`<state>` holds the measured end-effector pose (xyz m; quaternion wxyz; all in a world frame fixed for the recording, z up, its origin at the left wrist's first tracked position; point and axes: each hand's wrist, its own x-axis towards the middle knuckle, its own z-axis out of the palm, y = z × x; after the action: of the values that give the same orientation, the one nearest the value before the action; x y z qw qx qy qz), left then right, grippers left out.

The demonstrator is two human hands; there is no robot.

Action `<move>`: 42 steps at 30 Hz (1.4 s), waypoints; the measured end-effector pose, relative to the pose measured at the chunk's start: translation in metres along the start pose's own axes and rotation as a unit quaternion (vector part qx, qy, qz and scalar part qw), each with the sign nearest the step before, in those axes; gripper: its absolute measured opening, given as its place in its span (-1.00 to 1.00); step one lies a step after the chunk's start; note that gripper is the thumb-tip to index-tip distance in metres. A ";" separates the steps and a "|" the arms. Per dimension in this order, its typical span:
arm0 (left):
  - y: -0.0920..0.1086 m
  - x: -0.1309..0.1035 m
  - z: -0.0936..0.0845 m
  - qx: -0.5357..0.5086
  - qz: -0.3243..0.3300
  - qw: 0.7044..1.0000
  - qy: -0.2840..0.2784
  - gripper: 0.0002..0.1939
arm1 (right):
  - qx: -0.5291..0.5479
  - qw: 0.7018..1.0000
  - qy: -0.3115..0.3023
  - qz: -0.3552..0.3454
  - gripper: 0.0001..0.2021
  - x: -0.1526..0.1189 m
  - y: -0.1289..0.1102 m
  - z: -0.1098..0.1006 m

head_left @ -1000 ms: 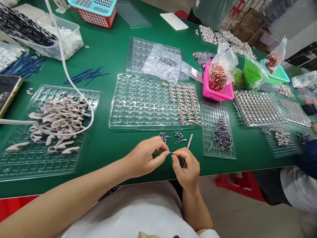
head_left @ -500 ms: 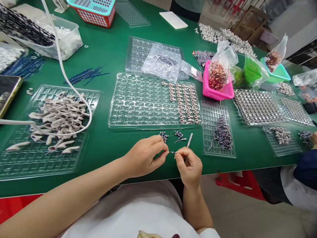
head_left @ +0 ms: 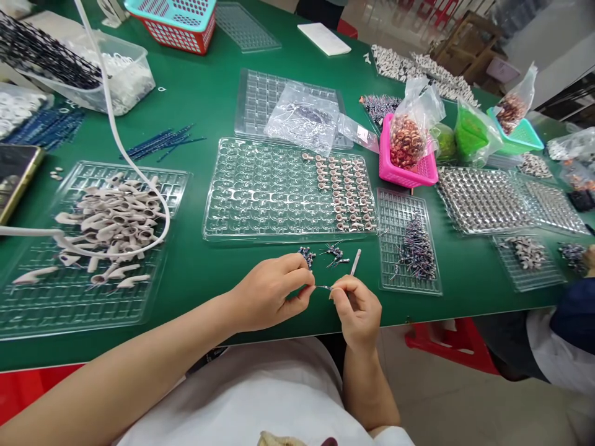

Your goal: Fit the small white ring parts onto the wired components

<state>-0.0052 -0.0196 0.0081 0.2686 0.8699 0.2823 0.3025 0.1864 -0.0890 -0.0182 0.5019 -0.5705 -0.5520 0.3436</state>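
Note:
Between my hands runs a small wired electronic part with thin leads. My left hand pinches its left end between thumb and forefinger. The fingertips of my right hand close on its right end, and that hand also holds tweezers whose flat pale end points up. Just beyond my fingers lie two small heaps of similar wired parts, one cluster near my left knuckles and a looser cluster to its right. Behind them, a clear moulded tray holds rows of beige earpiece shells on its right side.
On the left, a tray bears a pile of beige shells, crossed by a white cable. To the right stand a tray of wired parts and a pink basket. A co-worker's sleeve shows at far right.
My right hand has shifted slightly right, and more of the thin lead shows between my fingers. Both hands keep their pinch. The whole view has moved a little.

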 end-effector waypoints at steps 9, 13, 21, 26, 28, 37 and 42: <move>-0.002 0.004 -0.007 -0.238 -0.272 0.932 -0.026 -0.84 | 0.009 0.995 0.094 -0.016 -0.90 -0.005 0.012 -0.001; -0.008 0.002 -0.004 -0.424 -0.322 0.843 -0.074 -0.74 | -0.028 0.992 0.108 -0.066 -0.95 -0.006 0.010 0.001; 0.004 0.001 0.006 -0.302 -0.286 0.908 -0.046 -0.75 | -0.096 0.974 0.126 -0.164 -0.86 -0.006 0.009 0.006; 0.002 -0.001 0.010 -0.244 -0.255 0.935 -0.020 -0.75 | -0.128 0.969 0.110 -0.181 -0.84 -0.006 0.011 0.006; 0.000 -0.002 0.011 -0.238 -0.252 0.938 -0.024 -0.75 | -0.139 0.966 0.108 -0.191 -0.82 -0.006 0.010 0.006; 0.002 -0.001 0.010 -0.250 -0.269 0.930 -0.033 -0.75 | -0.167 0.955 0.091 -0.229 -0.78 -0.003 0.009 0.007; 0.002 -0.001 0.009 -0.254 -0.276 0.926 -0.034 -0.75 | -0.180 0.952 0.079 -0.237 -0.78 -0.002 0.009 0.007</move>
<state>0.0015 -0.0241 0.0027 0.5629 0.6698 0.4156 0.2486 0.1820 -0.0886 -0.0286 0.5002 -0.5296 -0.6821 0.0638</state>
